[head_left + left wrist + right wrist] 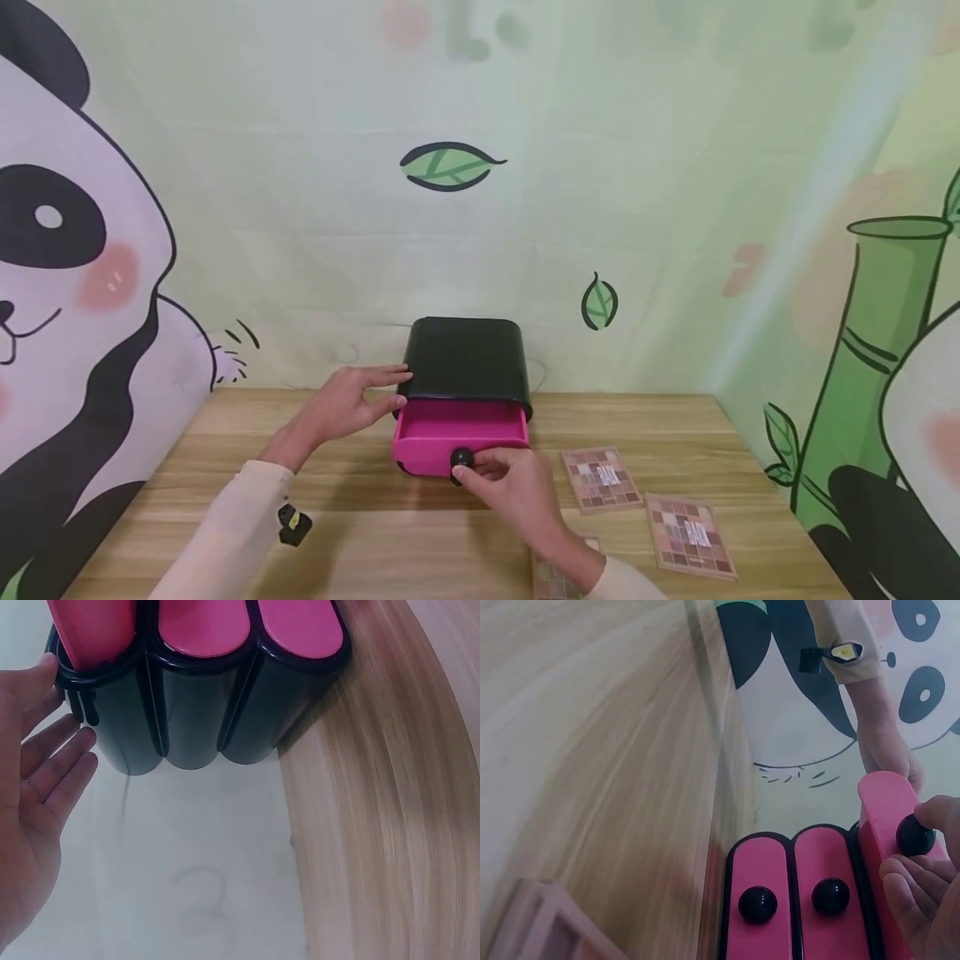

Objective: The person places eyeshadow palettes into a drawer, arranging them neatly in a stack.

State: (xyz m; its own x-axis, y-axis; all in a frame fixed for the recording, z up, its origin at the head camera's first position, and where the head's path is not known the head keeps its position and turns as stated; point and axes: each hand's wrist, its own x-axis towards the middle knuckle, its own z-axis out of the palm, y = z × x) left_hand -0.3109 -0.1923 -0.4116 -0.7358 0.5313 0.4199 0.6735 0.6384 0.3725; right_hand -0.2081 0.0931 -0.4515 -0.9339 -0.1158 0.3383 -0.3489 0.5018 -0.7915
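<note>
A black drawer box [465, 360] stands at the back of the wooden table [360, 533]. Its top pink drawer [459, 432] is pulled partly out. My right hand [480, 473] pinches the drawer's round black knob [461, 457]; in the right wrist view the fingers [922, 889] curl round that knob [915, 835]. Two lower pink drawers [795, 900] sit flush in the box. My left hand [352, 402] rests with straight fingers against the box's left side. In the left wrist view the palm [34, 795] is open and the fingertips touch the black wall [187, 712].
Two eyeshadow palettes [600, 477] [690, 533] lie on the table to the right of the box. A third palette [553, 579] lies partly under my right wrist. A printed panda and bamboo wall [450, 208] closes in the table behind and at both sides.
</note>
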